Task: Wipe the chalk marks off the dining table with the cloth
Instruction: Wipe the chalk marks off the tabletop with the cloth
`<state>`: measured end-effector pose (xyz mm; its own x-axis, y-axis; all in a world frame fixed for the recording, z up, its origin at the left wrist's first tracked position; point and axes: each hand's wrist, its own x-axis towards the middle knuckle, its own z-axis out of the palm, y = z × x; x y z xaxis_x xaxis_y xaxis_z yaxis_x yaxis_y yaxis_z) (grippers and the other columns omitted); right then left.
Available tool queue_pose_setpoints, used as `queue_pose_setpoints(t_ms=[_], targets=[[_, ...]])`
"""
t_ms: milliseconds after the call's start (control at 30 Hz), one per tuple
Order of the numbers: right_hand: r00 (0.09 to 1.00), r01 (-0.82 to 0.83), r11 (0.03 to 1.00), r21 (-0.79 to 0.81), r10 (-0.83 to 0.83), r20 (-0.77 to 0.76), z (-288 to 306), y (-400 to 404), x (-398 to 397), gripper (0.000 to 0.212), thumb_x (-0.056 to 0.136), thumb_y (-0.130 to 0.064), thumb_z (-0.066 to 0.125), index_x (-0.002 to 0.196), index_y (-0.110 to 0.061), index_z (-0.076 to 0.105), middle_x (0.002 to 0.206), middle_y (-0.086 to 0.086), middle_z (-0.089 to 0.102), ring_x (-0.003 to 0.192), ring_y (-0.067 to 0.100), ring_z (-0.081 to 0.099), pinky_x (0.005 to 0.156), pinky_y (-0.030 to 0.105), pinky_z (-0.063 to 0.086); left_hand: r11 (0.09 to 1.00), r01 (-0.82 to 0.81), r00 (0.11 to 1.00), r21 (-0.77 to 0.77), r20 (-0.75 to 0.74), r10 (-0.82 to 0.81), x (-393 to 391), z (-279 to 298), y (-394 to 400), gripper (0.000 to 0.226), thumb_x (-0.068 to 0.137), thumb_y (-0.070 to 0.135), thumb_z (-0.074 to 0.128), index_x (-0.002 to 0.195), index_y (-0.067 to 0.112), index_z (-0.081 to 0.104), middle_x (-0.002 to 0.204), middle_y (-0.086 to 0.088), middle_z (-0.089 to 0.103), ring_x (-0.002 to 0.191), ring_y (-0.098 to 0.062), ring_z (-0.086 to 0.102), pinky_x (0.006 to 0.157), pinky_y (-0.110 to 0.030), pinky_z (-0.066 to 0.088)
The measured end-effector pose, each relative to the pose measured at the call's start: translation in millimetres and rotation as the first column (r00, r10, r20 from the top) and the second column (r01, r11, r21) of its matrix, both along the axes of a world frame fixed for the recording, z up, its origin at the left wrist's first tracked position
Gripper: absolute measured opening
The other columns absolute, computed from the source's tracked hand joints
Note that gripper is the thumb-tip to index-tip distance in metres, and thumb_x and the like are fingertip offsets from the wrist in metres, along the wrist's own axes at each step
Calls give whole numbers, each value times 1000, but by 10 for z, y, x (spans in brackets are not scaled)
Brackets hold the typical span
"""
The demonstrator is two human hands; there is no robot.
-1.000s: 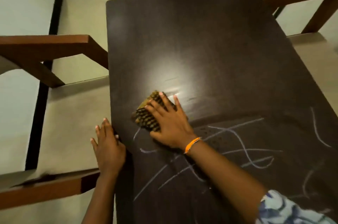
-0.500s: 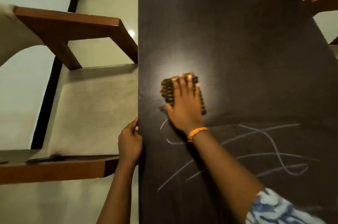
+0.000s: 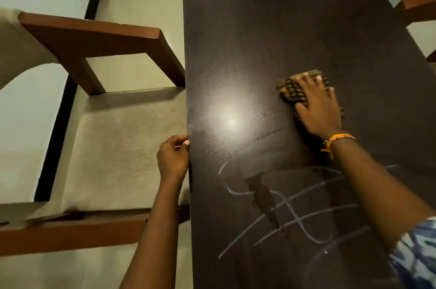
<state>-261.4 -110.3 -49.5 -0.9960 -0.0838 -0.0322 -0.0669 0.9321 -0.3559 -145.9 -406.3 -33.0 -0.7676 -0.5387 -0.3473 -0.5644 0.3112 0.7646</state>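
The right hand (image 3: 317,109) lies flat on a folded cloth (image 3: 295,89), palm down, its fingers (image 3: 306,81) spread and stretched over the fabric toward the far end of the dark worktop (image 3: 283,29), pressing the cloth rather than gripping it. The cloth is a brownish, dark-patterned pad sitting right of the worktop's middle; most of it is covered by the hand, so only its far-left corner and a strip along the far edge show. From what shows, its long axis seems to run from near to far, roughly in line with the hand, though the near end is hidden under the palm. An orange wristband (image 3: 338,139) circles the right wrist, and a blue-and-white patterned sleeve (image 3: 417,258) shows at the lower right. The left hand (image 3: 173,161) rests at the worktop's left edge, fingers curled around that edge with the thumb tip on the top surface. The chalk marks (image 3: 283,208) lie on the near part of the worktop, between the two forearms: a curved stroke and several long crossing lines running diagonally. A bright glare patch (image 3: 230,114) sits on the surface to the left of the cloth. A wooden-armed chair (image 3: 118,147) with a pale cushioned seat stands just beside the worktop's left edge.
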Motion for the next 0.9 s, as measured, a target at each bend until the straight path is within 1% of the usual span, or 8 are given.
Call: queue_pose_setpoints(t_ms=[100,167,267,367,500,667,800,900], targets=[[983,185,982,27,-185,-16,-16,-152,-22,64,89,-23,51,147,-16,26,158,7,19,147,30,8,118,52,5,991,-13,999,130,41,7,-67,-21,-103,20,86,4,59,103,3,69,105,-14,69,101,-27,63,96,-40,48],[987,162,986,43,-160,-31,-48,-601,-7,65,90,-31,50,148,-16,23,158,8,17,147,32,5,118,52,2,985,-18,999,173,47,10,-94,-51,-155,20,85,2,61,104,0,68,105,-17,68,101,-30,63,98,-42,47],[994,-93,996,9,93,-56,-94,-1536,175,68,88,-33,48,149,-19,20,159,7,14,147,29,3,117,50,-2,978,-17,999,207,50,7,-102,-52,-166,19,84,0,62,101,0,68,103,-16,67,95,-27,63,90,-35,49],[922,-387,921,-43,386,-35,-124,-2272,359,68,86,-30,48,148,-20,22,159,4,15,147,26,1,117,47,-4,979,-20,997,202,82,4,-135,-65,-193,15,83,-3,60,95,1,68,95,-14,67,89,-22,61,81,-30,47],[859,-511,860,-12,509,-56,-148,-2158,158,66,88,-31,45,149,-22,21,159,0,14,148,20,2,117,41,-7,966,-52,995,254,96,28,-254,-33,-197,24,90,11,55,113,11,62,105,-4,63,90,-15,60,73,-22,47],[976,-205,979,-15,204,-70,-112,-1246,-429,66,85,-24,50,146,-24,26,158,-1,21,147,21,8,117,45,3,987,-39,999,157,37,33,-410,-39,-154,19,88,10,58,105,9,68,104,-7,68,98,-22,63,93,-36,50],[990,128,990,51,-125,-57,-124,-663,-783,62,88,-24,49,146,-16,27,157,5,22,147,27,10,117,52,8,977,-70,998,203,20,67,-427,-91,-181,15,84,3,62,97,4,69,94,-13,69,86,-25,65,85,-33,52],[979,199,979,50,-196,-55,-153,-926,-849,62,90,-28,48,146,-15,26,158,7,20,147,30,6,117,53,5,973,-72,997,220,7,72,-442,-132,-213,14,83,1,63,95,-1,69,89,-12,67,79,-20,63,80,-29,51]])
